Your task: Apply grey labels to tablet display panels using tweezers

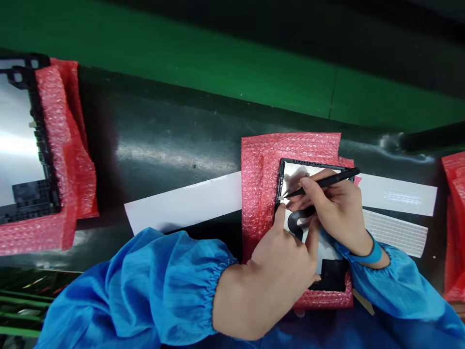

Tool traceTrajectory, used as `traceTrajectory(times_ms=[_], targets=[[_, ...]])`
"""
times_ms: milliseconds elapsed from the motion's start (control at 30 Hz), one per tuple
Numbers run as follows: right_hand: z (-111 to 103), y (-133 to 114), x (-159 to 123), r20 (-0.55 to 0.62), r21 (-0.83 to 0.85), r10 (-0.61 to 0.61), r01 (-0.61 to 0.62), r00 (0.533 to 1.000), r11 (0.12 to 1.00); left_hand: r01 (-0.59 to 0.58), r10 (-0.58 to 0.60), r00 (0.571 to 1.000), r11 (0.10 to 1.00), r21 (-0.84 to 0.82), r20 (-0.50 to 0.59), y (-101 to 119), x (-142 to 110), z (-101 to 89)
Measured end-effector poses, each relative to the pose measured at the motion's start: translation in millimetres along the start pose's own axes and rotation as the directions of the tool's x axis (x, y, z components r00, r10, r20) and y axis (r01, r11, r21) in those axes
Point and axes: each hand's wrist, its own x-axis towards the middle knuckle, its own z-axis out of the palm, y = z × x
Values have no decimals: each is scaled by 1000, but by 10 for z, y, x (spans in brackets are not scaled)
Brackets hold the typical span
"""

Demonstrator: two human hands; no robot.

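With my right hand [339, 208] I grip the black tweezers [327, 182], tips near the left edge of the black-framed panel [329, 249], which lies on red bubble wrap [252, 194]. My left hand [281, 261] is spread, its index fingertip at this same edge.

A dark, glossy table [174, 126] runs from left to right, a soft sheen of light lying across its middle. Along its far side stretches a flat green band [181, 53], crossed by a thin seam toward the right. Deep shadow fills the far right beyond it. Green bars [22, 317] show at the near left.
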Motion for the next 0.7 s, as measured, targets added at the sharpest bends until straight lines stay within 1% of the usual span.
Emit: traceTrajectory(times_ms=[67,200,267,367,467,600,700], targets=[[0,2,-2,14,1,3,-3,1000,1000,-1,1,1000,1000,13,4,-6,-4,-3],[-5,4,4,19,6,2,-3,1000,1000,-38,40,999,998,44,-37,-11,-5,35],[-10,13,9,17,-5,4,-4,1000,1000,-35,36,998,999,28,-49,-28,-1,51],[-25,41,15,37,-18,10,-9,999,1000,-8,7,1000,1000,-20,-25,-74,12,49],[-31,71,19,55,-19,5,-4,998,1000,-33,33,999,998,-46,9,-114,31,30],[-16,26,36,33,36,-9,8,999,999,-30,30,1000,997,-72,-5,-151,62,25],[-68,-96,27,-25,97,-71,73,997,993,-51,43,998,985,-164,-56,-262,47,25]])
